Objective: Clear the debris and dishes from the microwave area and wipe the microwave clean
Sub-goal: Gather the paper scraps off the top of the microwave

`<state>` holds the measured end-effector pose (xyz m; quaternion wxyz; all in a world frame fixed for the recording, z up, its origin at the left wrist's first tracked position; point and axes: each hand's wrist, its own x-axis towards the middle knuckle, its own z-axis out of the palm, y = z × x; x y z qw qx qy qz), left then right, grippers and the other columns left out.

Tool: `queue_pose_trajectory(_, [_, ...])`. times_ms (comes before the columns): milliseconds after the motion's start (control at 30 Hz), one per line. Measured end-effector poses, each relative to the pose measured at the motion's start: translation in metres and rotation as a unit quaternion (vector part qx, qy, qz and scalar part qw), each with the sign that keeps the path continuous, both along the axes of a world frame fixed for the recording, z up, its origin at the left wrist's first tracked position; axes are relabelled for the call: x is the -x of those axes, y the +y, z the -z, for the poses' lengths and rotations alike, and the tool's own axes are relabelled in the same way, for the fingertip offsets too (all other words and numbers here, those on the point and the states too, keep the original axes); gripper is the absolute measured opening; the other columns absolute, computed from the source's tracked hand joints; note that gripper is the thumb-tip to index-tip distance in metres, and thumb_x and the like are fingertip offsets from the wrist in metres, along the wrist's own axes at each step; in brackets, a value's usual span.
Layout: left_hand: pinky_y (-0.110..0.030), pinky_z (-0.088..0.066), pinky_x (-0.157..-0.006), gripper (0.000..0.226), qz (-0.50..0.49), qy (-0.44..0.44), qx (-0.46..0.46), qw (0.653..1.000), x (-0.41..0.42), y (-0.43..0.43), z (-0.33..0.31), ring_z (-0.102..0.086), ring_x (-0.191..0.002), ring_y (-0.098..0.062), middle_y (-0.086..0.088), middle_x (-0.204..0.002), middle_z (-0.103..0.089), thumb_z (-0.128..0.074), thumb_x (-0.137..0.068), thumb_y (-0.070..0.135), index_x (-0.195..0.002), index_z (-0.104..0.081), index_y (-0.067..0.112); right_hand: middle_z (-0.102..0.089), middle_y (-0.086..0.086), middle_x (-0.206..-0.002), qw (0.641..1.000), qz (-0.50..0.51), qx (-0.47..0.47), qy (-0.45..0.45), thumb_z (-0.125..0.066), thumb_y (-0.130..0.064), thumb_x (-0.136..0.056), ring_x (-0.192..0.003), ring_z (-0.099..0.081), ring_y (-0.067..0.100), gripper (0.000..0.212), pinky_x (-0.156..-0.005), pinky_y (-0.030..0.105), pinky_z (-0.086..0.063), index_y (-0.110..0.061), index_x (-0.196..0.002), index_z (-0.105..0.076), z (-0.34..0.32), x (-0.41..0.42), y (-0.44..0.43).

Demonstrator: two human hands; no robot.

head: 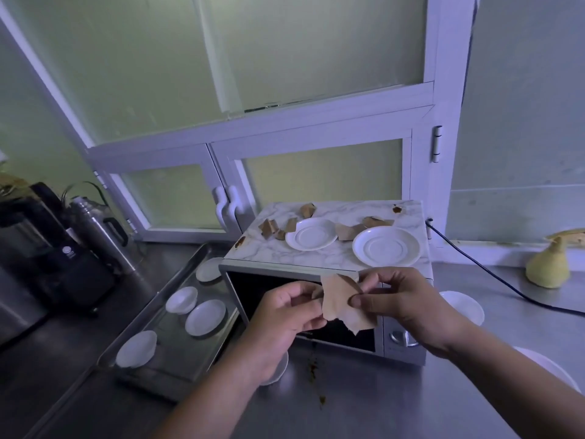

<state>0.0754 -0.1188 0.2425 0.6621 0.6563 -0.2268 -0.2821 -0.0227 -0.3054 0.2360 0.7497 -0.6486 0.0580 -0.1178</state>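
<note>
Pinching a torn scrap [343, 307] with left hand [285, 318] and right hand [408, 302], you're facing more scraps [348, 231] lying beyond, atop the microwave [272, 248].

At the centre of the frame, a torn brown paper scrap [340, 304] is pinched between the left hand [285, 315] and the right hand [408, 305], in front of the microwave [345, 258]. On its marbled top, a white saucer [311, 237] and a larger saucer [386, 250] are set among further brown scraps [346, 231]. At lower left, white dishes [205, 317] are laid on a metal tray [172, 346] on the worktop [380, 403], and brown spills [313, 369] are seen below the microwave door.
</note>
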Motion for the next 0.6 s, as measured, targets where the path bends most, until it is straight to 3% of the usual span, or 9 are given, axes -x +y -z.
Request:
queue_pose_trajectory(233, [-0.032, -0.055, -0.083, 0.024, 0.15, 0.004, -0.007, 0.989, -0.048, 0.029, 0.002, -0.068, -0.091, -0.023, -0.012, -0.095, -0.072, -0.072, -0.081, 0.016, -0.102, -0.073, 0.006, -0.062, 0.022, -0.079, 0.998, 0.036, -0.016, 0.042, -0.067, 0.019, -0.078, -0.07, -0.055, 0.028, 0.03, -0.061, 0.034, -0.045, 0.0, -0.097, -0.055, -0.004, -0.013, 0.035])
queue_pose_trajectory(367, [-0.038, -0.056, -0.091, 0.029, 0.182, 0.019, -0.001, 0.983, -0.112, 0.048, 0.003, -0.069, -0.099, -0.024, -0.012, -0.106, -0.074, -0.073, -0.085, 0.031, -0.105, -0.075, 0.011, -0.062, 0.025, -0.076, 0.997, 0.045, 0.03, 0.063, -0.063, 0.018, -0.081, -0.065, -0.053, 0.027, 0.01, -0.057, 0.03, -0.045, 0.01, -0.087, -0.063, -0.012, -0.028, 0.06])
queue_pose_trajectory(433, [-0.039, -0.054, -0.094, 0.019, 0.098, -0.06, -0.044, 0.992, -0.159, 0.052, 0.007, -0.068, -0.097, -0.021, -0.007, -0.102, -0.075, -0.074, -0.085, 0.032, -0.098, -0.077, 0.018, -0.069, 0.034, -0.092, 0.994, 0.068, 0.043, 0.069, -0.067, 0.009, -0.082, -0.066, -0.054, 0.026, 0.004, -0.06, 0.029, -0.044, 0.007, -0.085, -0.068, -0.02, -0.035, 0.073])
queue_pose_trajectory(500, [-0.034, -0.053, -0.09, 0.005, 0.008, -0.161, -0.105, 0.981, -0.21, 0.05, 0.013, -0.067, -0.094, -0.016, 0.001, -0.096, -0.074, -0.077, -0.086, 0.025, -0.09, -0.075, 0.027, -0.073, 0.027, -0.102, 0.993, 0.076, 0.057, 0.073, -0.072, -0.005, -0.078, -0.071, -0.057, 0.023, 0.005, -0.063, 0.027, -0.046, -0.004, -0.082, -0.074, -0.029, -0.041, 0.085])
queue_pose_trajectory(600, [-0.027, -0.043, -0.084, 0.021, 0.004, -0.273, -0.168, 0.947, -0.279, 0.029, 0.022, -0.063, -0.106, -0.016, 0.009, -0.104, -0.068, -0.071, -0.085, 0.012, -0.09, -0.067, 0.033, -0.076, 0.016, -0.104, 0.988, 0.117, 0.057, 0.077, -0.07, -0.008, -0.076, -0.083, -0.058, 0.026, 0.014, -0.068, 0.029, -0.048, -0.003, -0.088, -0.075, -0.029, -0.045, 0.1])
